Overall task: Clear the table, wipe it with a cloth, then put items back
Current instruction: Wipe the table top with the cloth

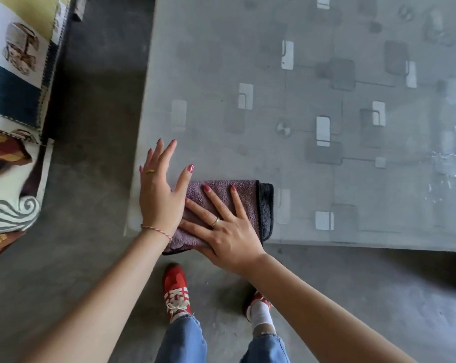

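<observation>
So the purple cloth [221,205] is folded into a thick pad and sits at the near left corner of the glass table [248,61], its near edge hanging a bit past the rim. The right hand [221,229] lies flat on top, fingers [237,203] straight and spread wide, pressing down rather than gripping anything. The left hand [160,189] is open too, fingers straight, with its heel on the cloth's left end and its fingertips out over the bare glass. It looks like plush microfibre, so I'd guess soft, light and floppy, nothing to break, but it'll bunch or unfold if you drag it by one corner. The glass is probably slick, so flat palm pressure in the middle of the pad seems the best hold. For lifting, pinch the folded edge.
</observation>
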